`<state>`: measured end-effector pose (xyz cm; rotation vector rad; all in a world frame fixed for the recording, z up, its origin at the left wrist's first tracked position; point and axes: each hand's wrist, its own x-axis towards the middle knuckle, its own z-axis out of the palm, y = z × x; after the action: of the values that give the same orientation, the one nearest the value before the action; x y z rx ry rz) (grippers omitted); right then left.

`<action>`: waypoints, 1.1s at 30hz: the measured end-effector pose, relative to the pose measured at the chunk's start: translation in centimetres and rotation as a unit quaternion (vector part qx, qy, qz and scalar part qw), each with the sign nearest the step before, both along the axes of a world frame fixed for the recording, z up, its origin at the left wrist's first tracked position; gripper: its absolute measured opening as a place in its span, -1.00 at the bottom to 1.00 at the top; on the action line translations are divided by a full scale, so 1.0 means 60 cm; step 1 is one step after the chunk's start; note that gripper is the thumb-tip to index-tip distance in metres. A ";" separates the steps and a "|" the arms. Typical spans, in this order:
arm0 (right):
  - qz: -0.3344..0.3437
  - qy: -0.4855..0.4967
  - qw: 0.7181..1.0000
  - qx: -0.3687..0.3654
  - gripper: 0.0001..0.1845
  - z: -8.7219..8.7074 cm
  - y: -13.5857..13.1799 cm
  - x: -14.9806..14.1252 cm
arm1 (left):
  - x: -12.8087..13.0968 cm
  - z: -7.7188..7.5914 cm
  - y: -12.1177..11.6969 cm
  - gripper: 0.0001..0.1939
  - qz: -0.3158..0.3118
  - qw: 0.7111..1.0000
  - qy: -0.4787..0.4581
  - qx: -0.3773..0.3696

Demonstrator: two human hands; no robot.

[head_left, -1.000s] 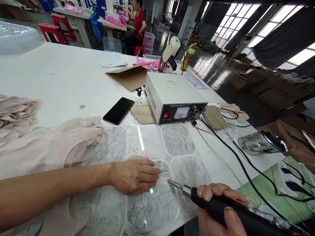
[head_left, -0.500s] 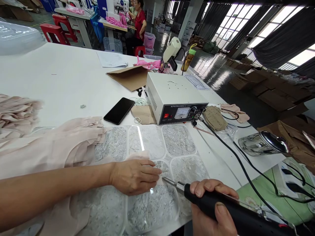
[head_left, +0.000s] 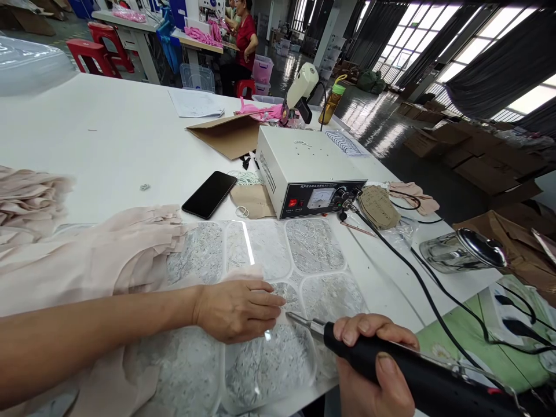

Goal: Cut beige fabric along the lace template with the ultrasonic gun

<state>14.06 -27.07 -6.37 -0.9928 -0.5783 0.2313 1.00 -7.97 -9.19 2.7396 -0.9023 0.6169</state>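
My left hand (head_left: 237, 310) lies on the patterned work mat (head_left: 269, 347), its fingers pressed down on a narrow beige fabric strip (head_left: 282, 315). My right hand (head_left: 369, 365) grips a black hand-held tool (head_left: 417, 376) with a metal tip. The tip (head_left: 293, 317) touches the strip just right of my left fingertips. Pale pink fabric (head_left: 99, 260) trails from under my left forearm across the mat. A black cable (head_left: 408, 272) runs from the tool to the white control box (head_left: 304, 171).
A black phone (head_left: 209, 194) lies left of the box. Cardboard (head_left: 228, 134), papers (head_left: 195, 104), a white gun-shaped tool (head_left: 302, 87) and a bottle (head_left: 330, 104) sit farther back. A shiny metal object (head_left: 460, 250) lies right. A person in red (head_left: 244, 40) sits at a far table.
My right hand slid the tool leftward until its tip reached the strip by my left fingers. My left hand stayed in place.
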 end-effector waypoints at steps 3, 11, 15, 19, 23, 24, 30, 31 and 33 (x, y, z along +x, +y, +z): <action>0.000 0.010 1.000 0.003 -0.87 0.004 -0.005 -0.005 | 0.001 0.001 0.000 -0.71 0.000 1.000 -0.009 0.000; 0.015 0.021 0.999 -0.023 -0.86 0.005 -0.008 -0.015 | -0.001 0.000 -0.001 -0.70 -0.001 1.000 -0.002 0.001; 0.018 0.001 0.999 -0.043 -0.85 0.002 -0.006 -0.016 | -0.001 -0.001 -0.001 -0.69 0.002 1.000 0.016 0.014; 0.007 -0.010 0.999 -0.031 -0.86 0.001 -0.010 -0.013 | -0.001 -0.003 -0.001 -0.71 0.002 1.000 0.018 0.002; -0.033 0.010 0.999 -0.020 -0.90 -0.002 -0.022 -0.004 | -0.002 -0.006 -0.002 -0.73 -0.002 0.997 0.059 -0.047; -0.038 0.011 0.999 -0.018 -0.91 -0.003 -0.025 -0.002 | -0.003 -0.006 -0.003 -0.74 -0.001 0.995 0.077 -0.062; -0.029 -0.006 0.999 -0.014 -0.90 -0.011 -0.028 0.008 | -0.003 0.013 0.007 -0.77 0.031 0.985 0.114 -0.122; -0.031 -0.015 0.999 -0.013 -0.90 -0.012 -0.028 0.011 | -0.003 0.017 0.010 -0.78 0.034 0.985 0.118 -0.121; -0.041 -0.034 0.999 -0.011 -0.88 -0.013 -0.027 0.021 | -0.002 0.022 0.015 -0.78 0.039 0.985 0.127 -0.112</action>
<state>15.30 -28.69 -7.18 -1.0470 -0.5965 0.1325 0.86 -7.04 -7.87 2.5830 -0.6276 0.3452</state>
